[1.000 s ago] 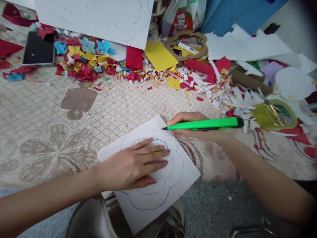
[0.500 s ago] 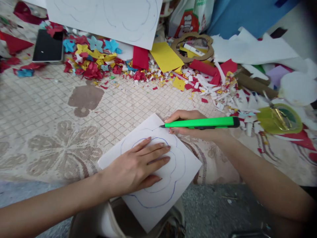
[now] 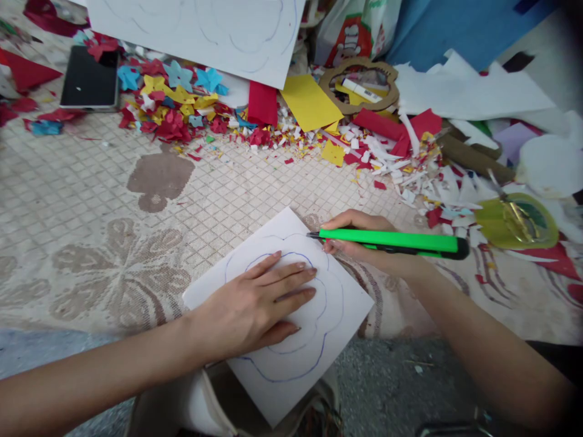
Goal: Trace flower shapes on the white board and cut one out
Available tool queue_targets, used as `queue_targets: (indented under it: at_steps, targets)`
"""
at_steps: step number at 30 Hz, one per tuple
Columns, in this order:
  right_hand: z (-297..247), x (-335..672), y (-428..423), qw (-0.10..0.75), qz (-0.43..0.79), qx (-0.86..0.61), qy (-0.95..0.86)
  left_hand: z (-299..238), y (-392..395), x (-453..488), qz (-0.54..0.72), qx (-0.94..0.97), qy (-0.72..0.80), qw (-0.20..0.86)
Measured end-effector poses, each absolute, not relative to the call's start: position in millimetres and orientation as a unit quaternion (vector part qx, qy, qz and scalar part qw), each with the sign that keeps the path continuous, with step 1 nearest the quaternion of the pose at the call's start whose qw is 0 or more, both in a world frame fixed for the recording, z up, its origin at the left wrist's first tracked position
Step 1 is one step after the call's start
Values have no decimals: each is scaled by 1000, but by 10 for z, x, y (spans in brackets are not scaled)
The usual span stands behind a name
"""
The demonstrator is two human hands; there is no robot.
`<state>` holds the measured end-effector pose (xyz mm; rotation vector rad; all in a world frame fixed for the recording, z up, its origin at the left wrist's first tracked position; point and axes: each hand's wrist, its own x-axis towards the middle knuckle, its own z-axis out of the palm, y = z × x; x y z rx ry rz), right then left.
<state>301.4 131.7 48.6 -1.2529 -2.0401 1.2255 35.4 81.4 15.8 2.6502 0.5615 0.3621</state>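
Note:
A square white sheet [image 3: 350,303], perhaps foam board or thick paper, lies at the table's front edge with one corner hanging over it. Wavy flower-like outlines are drawn on it in blue, one inside another. My left hand [image 3: 255,303] lies flat on the sheet, fingers stretched out over the drawing. A green utility knife [image 3: 392,240] with a black end is in my right hand [image 3: 355,233], its fingers wrapped around the front part. The blade tip meets the outer outline near the sheet's far corner.
Along the back lie paper scraps [image 3: 382,145], paper flowers [image 3: 177,91], a phone [image 3: 90,79], a yellow sheet [image 3: 310,103] and a brown scalloped ring [image 3: 325,85]. A larger drawn sheet [image 3: 191,36] stands behind. Scissors rest on a yellow-green container [image 3: 492,221] at right. Below the edge sits an open bag [image 3: 214,388].
My right hand and the knife have moved right and slightly down along the outer outline, and the knife's rear end has swung lower. My left hand keeps its place on the sheet.

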Motion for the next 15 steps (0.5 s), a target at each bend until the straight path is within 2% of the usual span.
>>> queue_targets:
  at_steps: [15]
  targets:
    - [435, 2955, 1102, 268, 472, -489, -683, 161, 689, 402, 139, 944, 239, 179]
